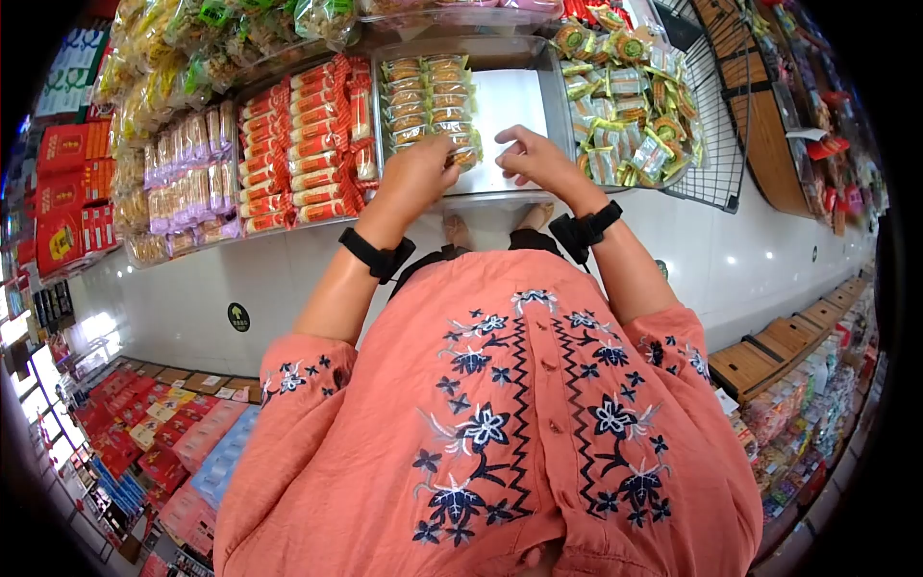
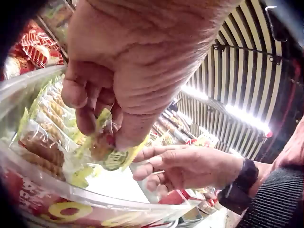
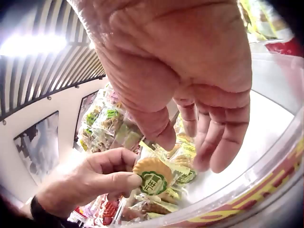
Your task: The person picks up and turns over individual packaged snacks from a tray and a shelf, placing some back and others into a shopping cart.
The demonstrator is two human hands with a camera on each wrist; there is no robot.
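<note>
One clear bin [image 1: 561,106] is the landmark. Inside it stand two columns of packets [image 1: 448,96], on its left side, with a white base [image 1: 511,104] to their right. Two hands are at work over it. The left hand [image 1: 419,173] is above the bin's near part, thumb and fingers clamped on one wrapped biscuit [image 3: 152,178] with a round green print, at the near end of the columns. The right hand [image 1: 543,165] hovers over the bin's right side, its fingers slightly bent and apart from the thumb, with nothing gripped. Two black wristbands [image 1: 377,256] show, one per wrist.

Left of the bin are three columns of red-wrapped sticks [image 1: 317,125], the third narrower; farther left lie purple-edged packets [image 1: 187,159]. Right of it is one heap of loose packets [image 1: 630,106], too jumbled to count, then one wire rack [image 1: 735,125].

The left hand hides some of the near packets in the head view, so their exact number cannot be told. Lettering on the bin's front label [image 2: 71,209] is cut off and blurred in the wrist views.
</note>
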